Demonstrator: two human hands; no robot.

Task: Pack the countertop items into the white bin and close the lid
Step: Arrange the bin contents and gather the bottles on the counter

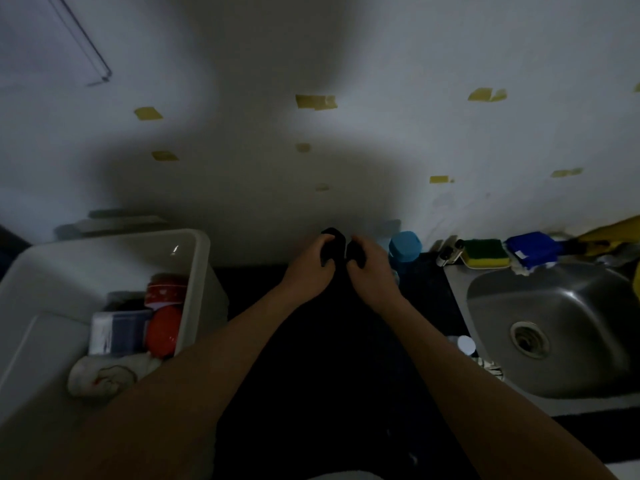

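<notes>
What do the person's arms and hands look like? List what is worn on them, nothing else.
Nothing worn shows. The left hand and right hand are bare: no gloves, and no rings can be made out in the dim light. The left forearm and right forearm are bare too, with no sleeves, watch or bracelet in view.
</notes>
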